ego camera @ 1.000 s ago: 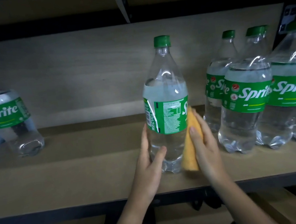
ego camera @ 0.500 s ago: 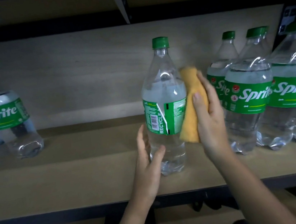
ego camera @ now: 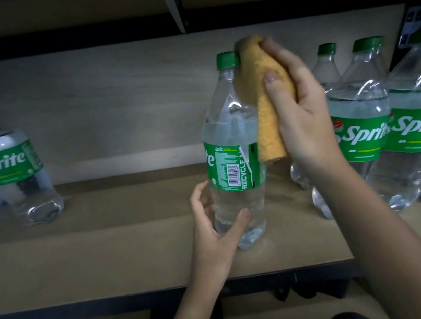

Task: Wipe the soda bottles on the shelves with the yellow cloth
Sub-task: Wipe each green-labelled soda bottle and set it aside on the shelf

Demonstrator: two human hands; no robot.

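A long brown shelf [ego camera: 109, 253] holds the soda bottles. A bunch of bottles [ego camera: 388, 136] stands on the right, and one bottle [ego camera: 10, 169] stands alone far to the left. The middle bottle [ego camera: 233, 161] stands upright near the front edge. The right arm reaches up from the near right. The right hand [ego camera: 302, 109] grips the yellow cloth [ego camera: 263, 104] and presses it on the bottle's neck, just beside the green cap [ego camera: 225, 60]. The left hand [ego camera: 213, 228] curls round the bottom of that bottle, thumb in front.
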